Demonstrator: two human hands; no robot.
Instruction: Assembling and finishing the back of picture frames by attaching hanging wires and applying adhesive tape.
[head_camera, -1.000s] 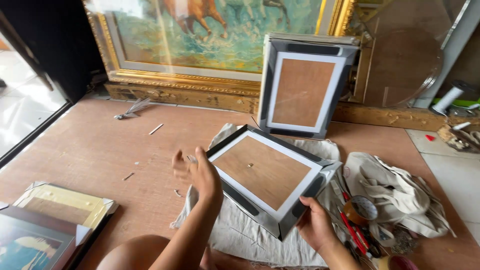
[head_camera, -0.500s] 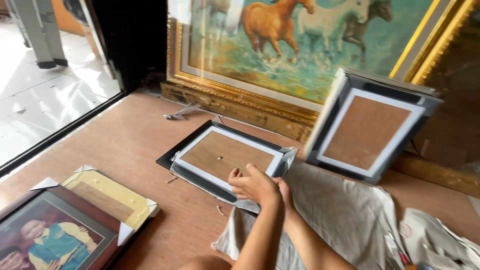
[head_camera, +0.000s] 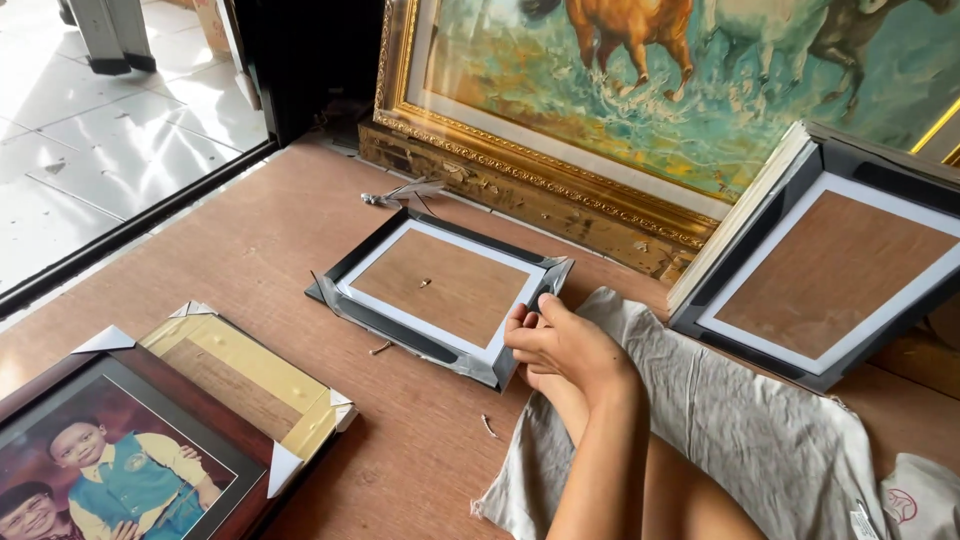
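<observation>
A flat black frame lies back-up on the brown floor, its brown backing board edged in white and its corners wrapped in grey guards. One hand rests at the frame's near right corner, fingers curled against the edge; which hand it is I cannot tell for sure, though it reads as the right, and its grip looks pressed to the frame's rim rather than spread. A second hand seems tucked beneath it, mostly hidden, so its grip cannot be told. The frame sits just ahead and left of the hand, partly touching a crumpled grey cloth that spreads under the forearm. Frames counted: one under the hand; a stack of like black frames leaning at right, number hidden; one large gilt-framed horse painting propped behind; one dark wooden portrait frame at lower left; and one yellow-taped frame back with white corner guards beside it. A small metal hanger sits at the middle of the backing board. A grey scrap lies beyond the frame, and two small bits of debris lie on the floor near it. A white tiled floor shows at upper left.
</observation>
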